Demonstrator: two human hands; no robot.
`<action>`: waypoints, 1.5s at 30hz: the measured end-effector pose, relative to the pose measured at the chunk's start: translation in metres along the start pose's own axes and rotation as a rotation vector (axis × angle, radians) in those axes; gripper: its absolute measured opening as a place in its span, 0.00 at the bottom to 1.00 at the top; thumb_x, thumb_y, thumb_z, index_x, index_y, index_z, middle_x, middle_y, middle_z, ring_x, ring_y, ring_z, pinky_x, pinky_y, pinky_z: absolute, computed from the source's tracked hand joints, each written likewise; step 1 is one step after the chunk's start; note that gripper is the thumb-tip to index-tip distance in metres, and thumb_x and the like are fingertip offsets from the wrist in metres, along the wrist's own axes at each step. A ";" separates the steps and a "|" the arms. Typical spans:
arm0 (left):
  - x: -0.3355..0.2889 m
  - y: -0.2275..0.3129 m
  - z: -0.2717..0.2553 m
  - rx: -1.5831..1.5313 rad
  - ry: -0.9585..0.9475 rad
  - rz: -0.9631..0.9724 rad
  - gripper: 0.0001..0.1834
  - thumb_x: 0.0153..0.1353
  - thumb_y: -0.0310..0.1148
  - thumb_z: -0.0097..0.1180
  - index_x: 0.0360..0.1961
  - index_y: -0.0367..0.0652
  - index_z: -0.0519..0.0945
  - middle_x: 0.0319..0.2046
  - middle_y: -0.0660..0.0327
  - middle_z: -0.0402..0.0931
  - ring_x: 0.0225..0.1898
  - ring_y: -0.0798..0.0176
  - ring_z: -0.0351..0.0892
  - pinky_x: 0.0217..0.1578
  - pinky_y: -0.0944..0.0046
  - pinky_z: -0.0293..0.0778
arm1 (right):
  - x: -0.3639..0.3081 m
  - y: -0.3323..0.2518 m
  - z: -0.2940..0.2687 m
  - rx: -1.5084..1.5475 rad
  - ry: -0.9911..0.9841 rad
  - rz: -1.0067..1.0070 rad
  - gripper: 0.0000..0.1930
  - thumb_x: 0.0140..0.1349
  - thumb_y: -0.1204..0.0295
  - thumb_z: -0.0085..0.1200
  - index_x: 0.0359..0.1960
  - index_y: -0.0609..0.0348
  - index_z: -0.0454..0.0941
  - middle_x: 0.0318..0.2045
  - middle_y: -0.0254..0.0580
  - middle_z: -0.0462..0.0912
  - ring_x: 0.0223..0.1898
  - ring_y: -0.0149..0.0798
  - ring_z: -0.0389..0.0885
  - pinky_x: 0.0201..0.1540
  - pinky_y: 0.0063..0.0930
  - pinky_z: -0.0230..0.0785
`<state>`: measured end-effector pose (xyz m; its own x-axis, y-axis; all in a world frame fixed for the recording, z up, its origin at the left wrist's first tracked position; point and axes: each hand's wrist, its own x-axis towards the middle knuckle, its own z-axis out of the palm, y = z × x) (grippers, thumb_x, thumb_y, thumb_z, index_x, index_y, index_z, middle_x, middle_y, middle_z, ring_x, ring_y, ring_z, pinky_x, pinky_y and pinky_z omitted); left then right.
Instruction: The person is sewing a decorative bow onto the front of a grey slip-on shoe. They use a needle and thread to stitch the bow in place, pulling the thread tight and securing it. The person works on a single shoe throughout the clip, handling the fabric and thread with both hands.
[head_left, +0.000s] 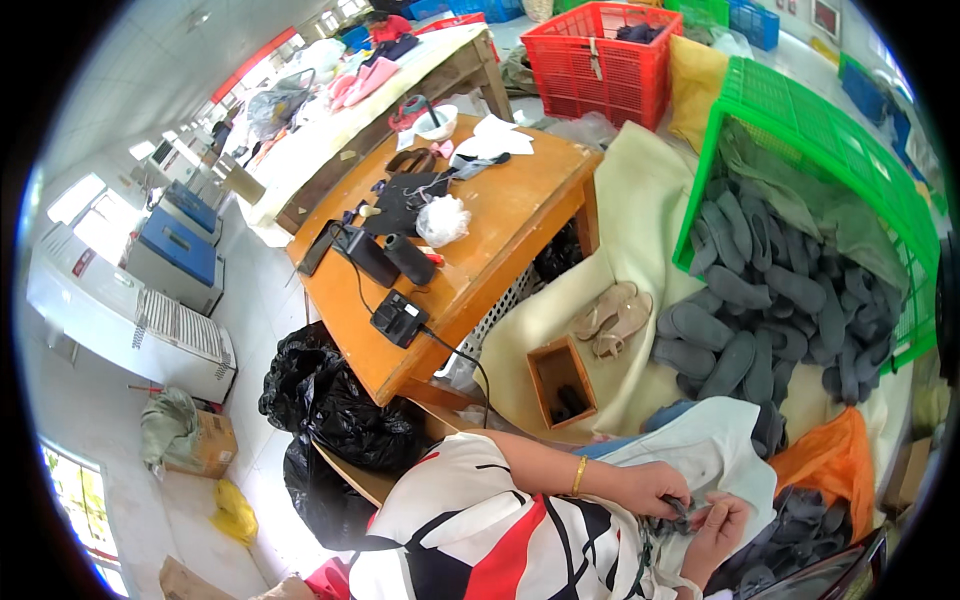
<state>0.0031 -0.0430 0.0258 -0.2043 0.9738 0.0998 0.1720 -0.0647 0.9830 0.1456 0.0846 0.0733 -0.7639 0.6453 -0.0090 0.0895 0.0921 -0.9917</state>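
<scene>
Where a small dark grey piece (pixel 677 506) sits just above the pale cloth (pixel 735 435) spread over the lap, the left hand (pixel 652 488), a gold bracelet (pixel 579 475) at its wrist, grasps it between thumb and fingers. The right hand (pixel 720 522) is close beside it with fingers bent together; whether they grip the piece too, I cannot tell, as the fingers cover part of it.

Beyond the cloth, to the right, an orange bag (pixel 830 462) lies among more dark grey pieces. Farther up, grey slipper-shaped items (pixel 735 290) spill from a tipped green crate (pixel 800 108). A wooden box (pixel 545 378) and beige sandals (pixel 627 325) rest on a cream sheet (pixel 640 205). A wooden table (pixel 480 265) stands ahead, bearing a black device (pixel 399 318) whose cord (pixel 466 358) hangs over the edge toward the person's arm. Black plastic bags (pixel 350 425) crowd the floor at left.
</scene>
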 end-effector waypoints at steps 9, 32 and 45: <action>0.010 -0.013 -0.010 0.386 0.040 0.238 0.08 0.55 0.32 0.62 0.36 0.42 0.82 0.32 0.53 0.78 0.39 0.47 0.78 0.40 0.51 0.73 | 0.033 0.018 -0.149 1.003 0.040 0.251 0.13 0.74 0.67 0.45 0.28 0.53 0.63 0.19 0.28 0.62 0.19 0.32 0.59 0.28 0.27 0.66; 0.011 -0.017 0.009 0.272 0.019 0.126 0.10 0.57 0.33 0.63 0.38 0.41 0.82 0.33 0.53 0.80 0.38 0.49 0.79 0.39 0.54 0.74 | -0.091 0.143 -0.190 0.145 0.506 0.084 0.15 0.69 0.69 0.56 0.52 0.65 0.74 0.47 0.52 0.77 0.46 0.38 0.76 0.44 0.31 0.75; 0.029 0.005 0.033 -0.314 -0.161 -0.113 0.07 0.66 0.29 0.58 0.42 0.39 0.81 0.31 0.71 0.79 0.33 0.77 0.74 0.35 0.71 0.73 | -0.052 0.042 -0.048 -0.092 0.093 0.238 0.05 0.65 0.75 0.56 0.34 0.64 0.77 0.32 0.34 0.78 0.34 0.26 0.74 0.39 0.24 0.69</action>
<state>0.0299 -0.0079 0.0281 -0.0468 0.9988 -0.0129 -0.1523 0.0056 0.9883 0.2196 0.0912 0.0385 -0.6532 0.7233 -0.2241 0.3203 -0.0042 -0.9473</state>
